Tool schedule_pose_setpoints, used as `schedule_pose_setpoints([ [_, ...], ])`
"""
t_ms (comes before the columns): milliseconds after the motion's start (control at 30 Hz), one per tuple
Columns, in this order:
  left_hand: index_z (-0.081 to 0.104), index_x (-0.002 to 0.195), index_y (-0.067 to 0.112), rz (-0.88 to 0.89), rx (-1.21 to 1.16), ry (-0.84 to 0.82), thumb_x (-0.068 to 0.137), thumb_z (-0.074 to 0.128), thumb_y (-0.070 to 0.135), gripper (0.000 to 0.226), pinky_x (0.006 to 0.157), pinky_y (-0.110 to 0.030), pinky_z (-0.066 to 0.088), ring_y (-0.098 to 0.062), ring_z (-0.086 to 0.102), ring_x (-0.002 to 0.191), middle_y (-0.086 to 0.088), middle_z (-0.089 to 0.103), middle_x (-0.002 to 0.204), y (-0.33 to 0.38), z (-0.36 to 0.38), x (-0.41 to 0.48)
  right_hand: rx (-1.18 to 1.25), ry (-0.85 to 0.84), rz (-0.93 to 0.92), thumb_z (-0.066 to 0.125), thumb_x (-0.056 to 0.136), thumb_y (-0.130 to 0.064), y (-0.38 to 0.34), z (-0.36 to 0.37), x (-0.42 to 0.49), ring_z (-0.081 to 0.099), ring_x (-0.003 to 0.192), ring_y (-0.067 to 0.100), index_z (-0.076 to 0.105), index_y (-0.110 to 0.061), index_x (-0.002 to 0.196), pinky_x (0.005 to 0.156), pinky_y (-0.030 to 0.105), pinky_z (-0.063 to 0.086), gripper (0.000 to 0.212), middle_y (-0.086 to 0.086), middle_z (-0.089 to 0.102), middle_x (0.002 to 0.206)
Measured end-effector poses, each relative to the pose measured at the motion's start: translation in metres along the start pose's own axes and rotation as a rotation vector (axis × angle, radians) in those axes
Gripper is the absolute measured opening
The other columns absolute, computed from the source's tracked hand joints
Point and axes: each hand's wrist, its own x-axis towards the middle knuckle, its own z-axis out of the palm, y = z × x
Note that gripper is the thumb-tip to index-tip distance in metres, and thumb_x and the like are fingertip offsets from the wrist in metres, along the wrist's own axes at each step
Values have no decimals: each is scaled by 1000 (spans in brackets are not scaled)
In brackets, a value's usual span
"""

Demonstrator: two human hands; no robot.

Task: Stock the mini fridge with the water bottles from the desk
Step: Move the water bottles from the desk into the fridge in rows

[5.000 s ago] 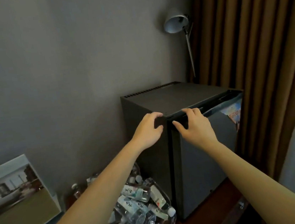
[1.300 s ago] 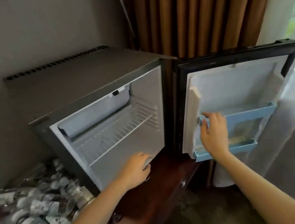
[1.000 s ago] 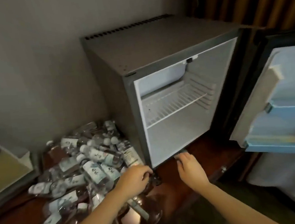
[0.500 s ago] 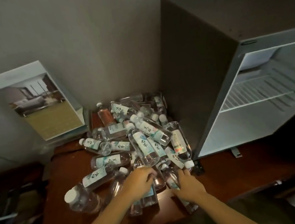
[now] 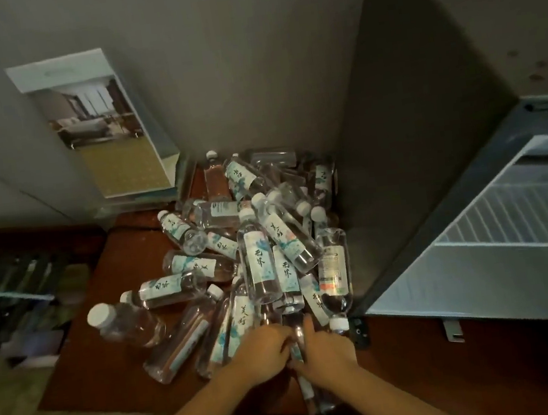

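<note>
Dim room, grey wall; red-brown desk (image 5: 422, 361) carries the mini fridge (image 5: 414, 155), cavity open. Water bottles (image 5: 256, 244) are heaped against the fridge's left wall. Left hand (image 5: 261, 352) and right hand (image 5: 326, 347) both grip one bottle (image 5: 308, 391) level with the fridge's front, long axis front-to-back. Right hand sits nearer the opening.

the water bottles (image 5: 256, 244) were heaped at frame centre on the desk (image 5: 95, 367), against the mini fridge (image 5: 397, 157) at right; a picture (image 5: 101, 132) was propped at upper left, behind the heap.
</note>
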Motion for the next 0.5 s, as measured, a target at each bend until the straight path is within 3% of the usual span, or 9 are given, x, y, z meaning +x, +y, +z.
schedule_pose_setpoints([
  [133, 59, 96, 9, -200, -33, 58, 91, 42, 15, 19, 87, -37, 47, -24, 60, 91, -11, 65, 99, 10, 9, 2, 121, -28, -71, 53, 83, -57, 7, 2, 6, 56, 116, 28, -7, -13, 148, 94, 40, 45, 98, 11, 54, 132],
  [267, 59, 100, 1, -385, -125, 59, 93, 41, 12, 22, 77, -33, 45, -30, 61, 94, -17, 64, 100, 16, 24, -1, 214, -57, -94, 53, 83, -58, 11, 1, 3, 52, 121, 29, -9, -17, 148, 96, 40, 44, 99, 13, 44, 141],
  [400, 59, 109, -4, -398, -220, -85, 93, 38, 7, 28, 84, -28, 40, -30, 57, 107, -19, 61, 116, 16, 41, -1, 245, -82, -145, 56, 83, -53, 16, 3, 1, 52, 121, 29, -19, -18, 146, 96, 38, 46, 104, 14, 43, 142],
  [500, 60, 107, -4, -400, -323, -136, 89, 43, 2, 25, 77, -18, 37, -28, 57, 108, -17, 62, 113, 12, 44, 6, 248, -89, -146, 55, 82, -54, 17, 8, 7, 58, 112, 28, -22, -20, 145, 91, 38, 49, 106, 14, 51, 134],
])
